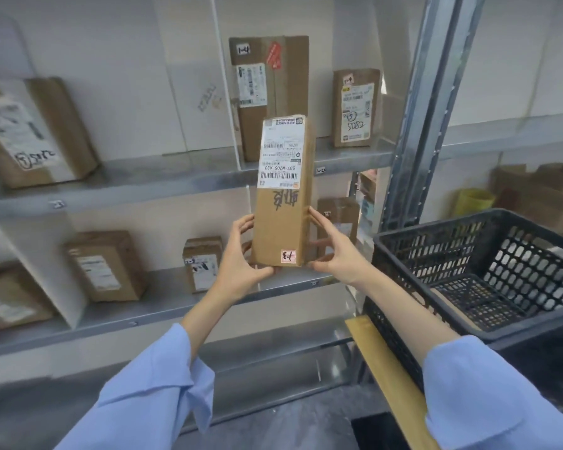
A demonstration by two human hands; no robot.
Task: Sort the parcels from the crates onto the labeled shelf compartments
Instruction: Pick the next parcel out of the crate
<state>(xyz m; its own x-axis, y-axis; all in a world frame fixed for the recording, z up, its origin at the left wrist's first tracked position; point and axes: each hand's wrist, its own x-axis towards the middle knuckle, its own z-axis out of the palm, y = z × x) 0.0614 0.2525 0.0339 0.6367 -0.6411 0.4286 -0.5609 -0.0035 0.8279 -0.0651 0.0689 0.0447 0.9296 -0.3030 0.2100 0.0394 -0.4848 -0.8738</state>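
Both hands hold one tall parcel up before the shelf.

The metal shelf (163,180) carries other boxes; a black crate (468,254) sits right. The parcel (283,206) stands upright in midair, left hand (241,258) and right hand (332,251) each in a clasped grip on its lower edges.

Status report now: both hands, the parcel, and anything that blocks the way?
Left hand and right hand shut on tall parcel, upright, shelf ahead. Black crate at right. Nothing between parcel and shelf.
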